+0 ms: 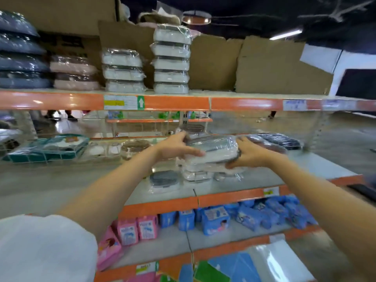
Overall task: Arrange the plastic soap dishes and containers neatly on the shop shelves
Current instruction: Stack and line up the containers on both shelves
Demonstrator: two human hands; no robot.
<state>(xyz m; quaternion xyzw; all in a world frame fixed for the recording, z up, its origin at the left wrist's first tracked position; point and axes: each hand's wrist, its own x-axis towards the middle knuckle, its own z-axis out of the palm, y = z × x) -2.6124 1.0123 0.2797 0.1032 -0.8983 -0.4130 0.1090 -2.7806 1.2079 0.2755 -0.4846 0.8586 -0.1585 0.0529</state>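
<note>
Left hand (175, 146) and right hand (247, 154) grip a wrapped dish (213, 149) between them, fingers curled round its ends. Dish sits atop a small stack (195, 174) on the middle shelf (284, 176); another dish (164, 180) lies at its 8 o'clock.

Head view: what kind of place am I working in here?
Most likely a shop aisle: orange-edged shelves with a price label on the rail, stacks of wrapped containers, and packaged goods below. Both hands hold a wrapped container over the middle shelf.
</note>
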